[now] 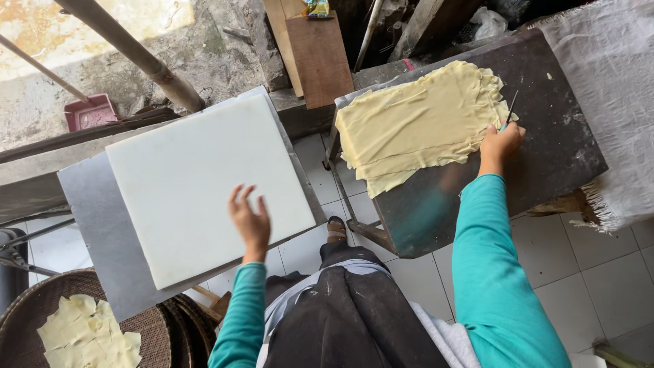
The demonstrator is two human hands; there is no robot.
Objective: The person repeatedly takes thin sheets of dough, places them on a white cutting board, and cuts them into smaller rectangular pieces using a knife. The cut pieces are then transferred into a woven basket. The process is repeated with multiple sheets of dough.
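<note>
The right hand (501, 143), closed on a thin knife (511, 109), seems to be trimming the dough sheet (415, 123) on the dark tray (545, 163). The left hand (250, 219) rests, fingers spread, on the white board (191, 177). Next, a steady pull along the sheet's edge.

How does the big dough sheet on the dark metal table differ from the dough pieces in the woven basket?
The large pale yellow dough sheet lies spread as broad layers on the dark metal table; the small pale yellow dough pieces lie cut up and overlapping in the round brown woven basket. The sheet is at the right hand, which holds a thin knife; the pieces lie away from both hands. Both look the same colour and thinness.
</note>
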